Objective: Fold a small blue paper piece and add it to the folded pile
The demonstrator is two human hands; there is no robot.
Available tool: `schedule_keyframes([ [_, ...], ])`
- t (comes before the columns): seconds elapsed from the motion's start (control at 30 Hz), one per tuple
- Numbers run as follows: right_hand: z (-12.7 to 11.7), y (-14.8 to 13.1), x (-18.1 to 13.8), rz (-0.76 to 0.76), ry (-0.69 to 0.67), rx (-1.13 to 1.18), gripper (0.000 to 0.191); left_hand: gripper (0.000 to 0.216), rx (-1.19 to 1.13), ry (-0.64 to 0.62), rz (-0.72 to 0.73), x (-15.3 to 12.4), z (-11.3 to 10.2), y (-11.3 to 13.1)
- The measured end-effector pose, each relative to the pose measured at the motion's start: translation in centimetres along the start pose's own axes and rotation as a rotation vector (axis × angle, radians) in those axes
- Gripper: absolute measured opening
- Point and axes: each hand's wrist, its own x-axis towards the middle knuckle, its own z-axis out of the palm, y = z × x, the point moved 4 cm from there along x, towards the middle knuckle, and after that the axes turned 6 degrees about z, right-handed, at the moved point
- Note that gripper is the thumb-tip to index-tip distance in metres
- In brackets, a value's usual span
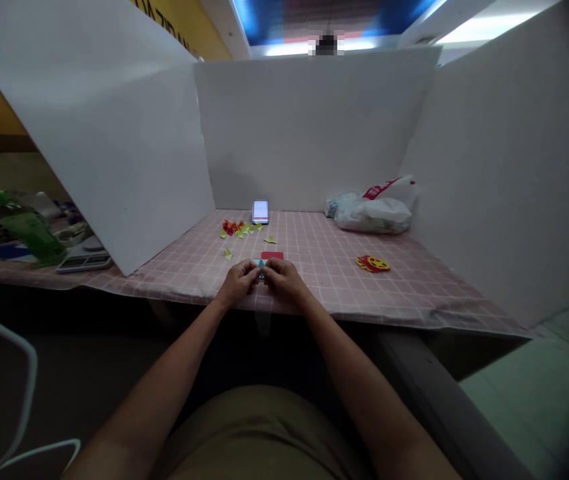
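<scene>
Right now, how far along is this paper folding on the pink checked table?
Looks done: a cluster of small folded red and yellow paper pieces lies near the propped phone, with a couple more apart. In hand: the left hand and right hand pinch a small blue paper piece between them. Apparently left: a flat red paper sheet just behind the hands, unfolded.

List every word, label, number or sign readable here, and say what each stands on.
None can be read for certain.
Yellow wall: dark letters, cut off by the white board, unreadable.
White plastic bag: red print, too blurred.
Phone: lit screen, too small.
Calculator: keys too small.
Blue paper between left hand and right hand: no print visible.
</scene>
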Motion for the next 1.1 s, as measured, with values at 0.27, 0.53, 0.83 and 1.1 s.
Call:
schedule_keyframes([
  [0.27,-0.27,-0.01,-0.21,0.004,0.038,0.001,0.026,0.024,0.043,-0.113,0.015,-0.03,0.50,0.80],
  [0.53,-0.28,0.08,-0.13,0.005,0.069,-0.028,0.032,0.034,-0.001,-0.173,-0.032,-0.27,0.57,0.76],
  [0.83,-0.49,0.02,-0.24,0.003,0.096,-0.058,0.033,0.027,0.006,-0.196,-0.027,-0.25,0.79,0.95],
  [1.1,-0.79,0.65,-0.09,0.028,0.192,-0.100,0.038,0.028,0.002,-0.040,0.011,-0.12,0.28,0.19],
])
